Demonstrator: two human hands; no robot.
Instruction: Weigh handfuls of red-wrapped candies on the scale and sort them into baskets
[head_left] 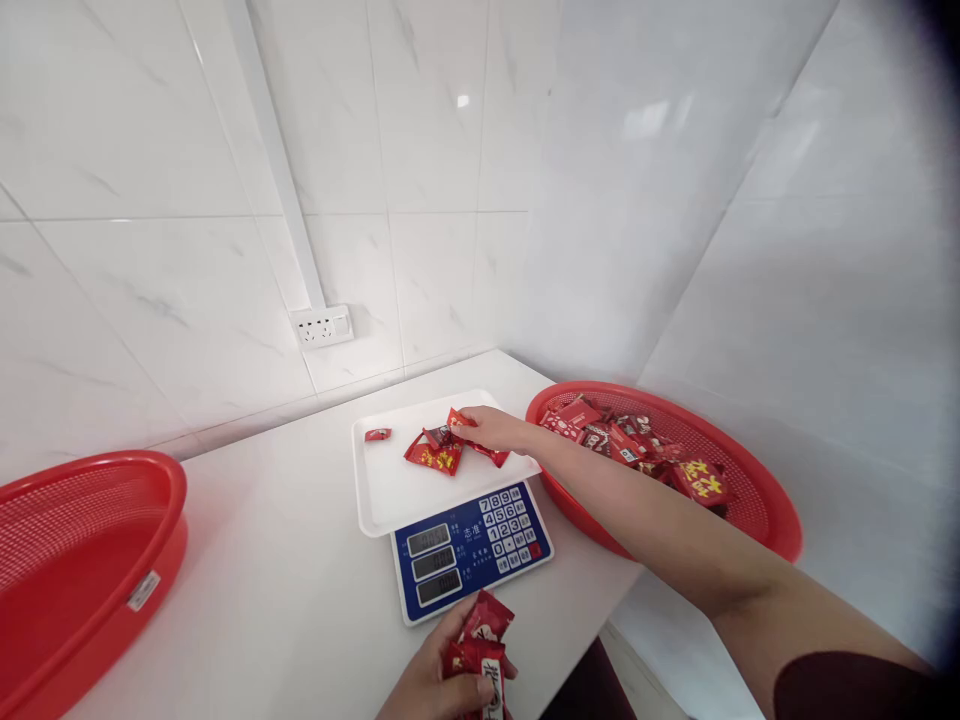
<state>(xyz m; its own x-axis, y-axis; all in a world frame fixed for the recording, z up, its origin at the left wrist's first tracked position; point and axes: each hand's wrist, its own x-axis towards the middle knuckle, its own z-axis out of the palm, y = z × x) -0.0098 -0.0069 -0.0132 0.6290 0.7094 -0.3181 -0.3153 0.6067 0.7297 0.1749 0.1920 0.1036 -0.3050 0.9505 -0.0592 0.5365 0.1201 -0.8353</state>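
My left hand (439, 672), low in front of the scale, is closed around a few red snack packets (480, 640) with white labels. Across the scale's white tray (397, 508) reaches my right hand (491, 428), its fingers pinched on a small red-orange snack packet (456, 418). Under and beside those fingers lie more red packets (439, 457), one with yellow characters. A single small red packet (378, 434) sits apart near the tray's left side. The tray rests on a blue-fronted digital scale (472, 540) with dark displays and a keypad.
To the right stands a red plastic basket (780, 530) with many red packets (622, 440) in it, partly behind my right forearm. At the left is another red basket (169, 500). A wall socket (322, 326) sits above the white table (262, 560).
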